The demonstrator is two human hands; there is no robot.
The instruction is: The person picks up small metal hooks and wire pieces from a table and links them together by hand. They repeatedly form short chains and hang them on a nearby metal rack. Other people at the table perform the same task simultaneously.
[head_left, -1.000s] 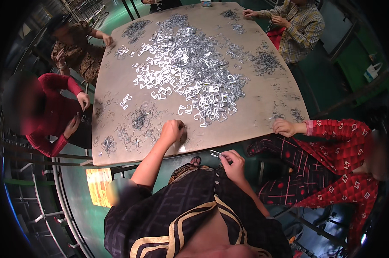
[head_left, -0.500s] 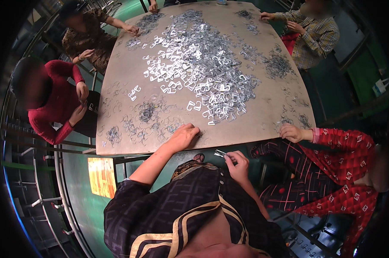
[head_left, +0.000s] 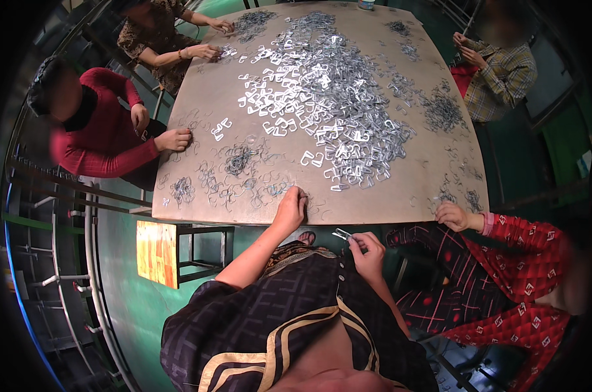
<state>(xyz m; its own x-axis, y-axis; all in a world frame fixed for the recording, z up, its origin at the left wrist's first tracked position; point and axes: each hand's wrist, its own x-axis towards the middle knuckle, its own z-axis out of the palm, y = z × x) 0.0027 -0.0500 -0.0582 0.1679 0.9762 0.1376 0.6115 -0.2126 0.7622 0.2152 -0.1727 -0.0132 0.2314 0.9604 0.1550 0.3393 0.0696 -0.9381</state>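
Note:
My right hand (head_left: 369, 253) holds a small whitish hook-shaped clip (head_left: 341, 234) between thumb and fingers, just off the near edge of the table (head_left: 387, 206). The clip sticks out to the left of the fingertips. My left hand (head_left: 290, 208) rests at the near edge of the tabletop, its fingers curled together and pointing down; whatever they pinch is hidden. Beside it on the left lie scattered thin wire pieces (head_left: 240, 160), bent into open loops. Beyond both hands spreads a large heap of shiny hook-shaped clips (head_left: 348, 121).
Co-workers sit around the table: a person in red (head_left: 106, 130) at left, another in a patterned red top (head_left: 524, 261) close on my right. A wooden stool (head_left: 157, 253) stands at the table's near left corner. More wire piles (head_left: 443, 110) lie along the right side.
My left hand has drawn closer together at the table edge, fingers now pointing down. My right hand still holds the clip. The person in red has put a hand onto the table.

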